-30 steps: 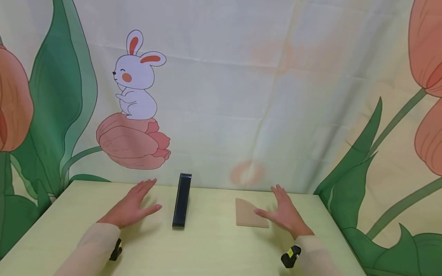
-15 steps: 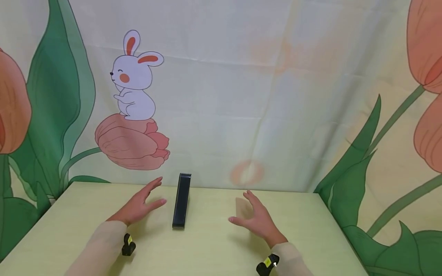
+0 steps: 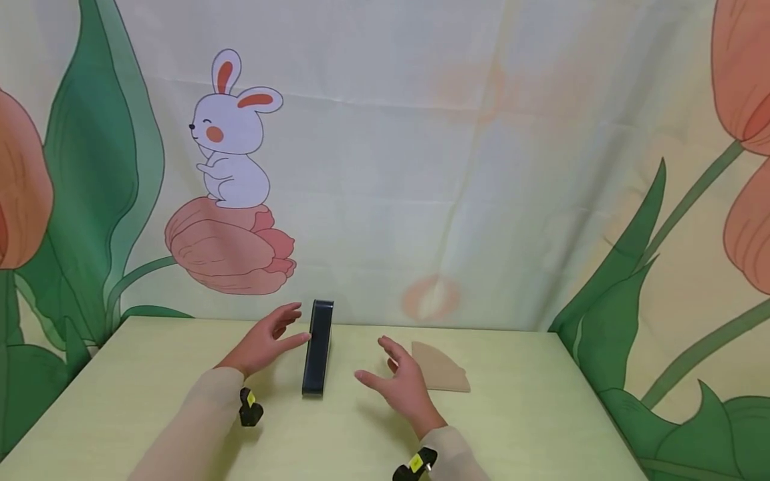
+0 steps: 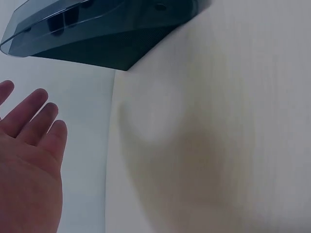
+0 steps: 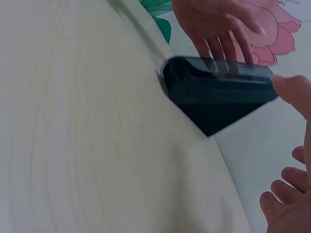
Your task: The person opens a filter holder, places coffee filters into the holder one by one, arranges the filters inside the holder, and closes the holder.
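Head view shows the dark object (image 3: 317, 351) between both loosely spread hands (image 3: 263, 342) (image 3: 402, 387), nearer the left.

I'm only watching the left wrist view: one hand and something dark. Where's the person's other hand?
Observer: The right hand is across the dark object from the left hand.
Visitor: Anything else on the table?
Observer: Yes, a flat tan piece lies there, just beyond the right hand in the head view.
Visitor: What's on the backdrop?
Observer: Among other pictures, a white rabbit sitting on a pink flower.
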`<state>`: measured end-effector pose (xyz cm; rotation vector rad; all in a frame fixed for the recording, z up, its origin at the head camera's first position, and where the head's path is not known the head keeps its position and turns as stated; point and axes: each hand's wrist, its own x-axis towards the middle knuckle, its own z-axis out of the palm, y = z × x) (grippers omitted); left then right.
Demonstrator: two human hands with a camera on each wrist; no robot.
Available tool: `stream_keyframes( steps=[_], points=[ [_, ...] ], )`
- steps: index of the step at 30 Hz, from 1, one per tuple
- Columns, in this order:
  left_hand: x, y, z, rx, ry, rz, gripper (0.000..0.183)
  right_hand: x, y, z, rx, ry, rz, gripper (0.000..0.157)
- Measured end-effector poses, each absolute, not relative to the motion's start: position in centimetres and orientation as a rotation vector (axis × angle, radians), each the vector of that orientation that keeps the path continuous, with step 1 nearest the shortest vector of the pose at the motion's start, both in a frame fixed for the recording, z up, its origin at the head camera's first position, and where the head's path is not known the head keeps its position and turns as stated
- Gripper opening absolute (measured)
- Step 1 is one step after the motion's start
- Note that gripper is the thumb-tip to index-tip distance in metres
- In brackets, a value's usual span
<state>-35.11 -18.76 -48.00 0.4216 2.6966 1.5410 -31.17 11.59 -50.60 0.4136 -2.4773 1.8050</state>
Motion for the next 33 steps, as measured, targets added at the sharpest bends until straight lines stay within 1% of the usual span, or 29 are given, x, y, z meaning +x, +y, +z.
stream_keyframes(
  steps=[5,12,20,24,29,33],
  points=[
    [-35.9,-17.9,-47.7,0.429,2.712,1.541,0.091,-30.9,9.0,-50.7,0.366,-2.433,1.829,0.078],
    [-36.9,-17.0,-47.8,0.427,2.73,1.627,0.085,-30.6,6.2,-51.4,0.312,-2.359,1.861,0.076],
    [-37.7,-16.2,-47.7,0.446,2.675,1.622,0.087,-30.7,3.7,-52.0,0.247,-2.326,1.8,0.078],
    [-38.5,-16.1,-47.9,0.458,2.636,1.62,0.085,-30.8,2.6,-52.3,0.24,-2.341,1.737,0.079],
    [-39.1,-15.5,-47.8,0.457,2.625,1.619,0.083,-31.3,1.6,-52.6,0.184,-2.355,1.752,0.081],
    [-39.3,-15.3,-47.8,0.463,2.608,1.635,0.078,-31.6,0.9,-52.9,0.134,-2.368,1.791,0.081]
  ],
)
